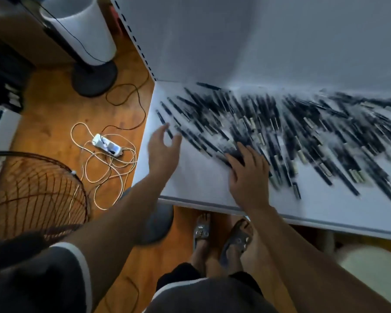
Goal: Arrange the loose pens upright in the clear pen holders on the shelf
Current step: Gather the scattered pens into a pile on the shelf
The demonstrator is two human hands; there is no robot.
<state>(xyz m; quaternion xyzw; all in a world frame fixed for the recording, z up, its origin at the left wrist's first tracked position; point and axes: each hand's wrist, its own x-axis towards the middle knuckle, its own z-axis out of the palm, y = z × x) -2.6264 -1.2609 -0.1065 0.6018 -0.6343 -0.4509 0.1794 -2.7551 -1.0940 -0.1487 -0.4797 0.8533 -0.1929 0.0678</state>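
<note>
Look, right hand (pixel 248 172) pressing flat on pens (pixel 303 132), fingers spread; left hand (pixel 164 147) hovering, fingers loosely splayed, empty. Better gathering small aligned bunch first.

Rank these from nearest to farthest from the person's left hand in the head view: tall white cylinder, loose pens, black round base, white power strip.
1. loose pens, on the shelf, at the left hand's fingertips.
2. white power strip, below, to the hand's left.
3. black round base, farther back and left.
4. tall white cylinder, top left, beyond the base.
</note>
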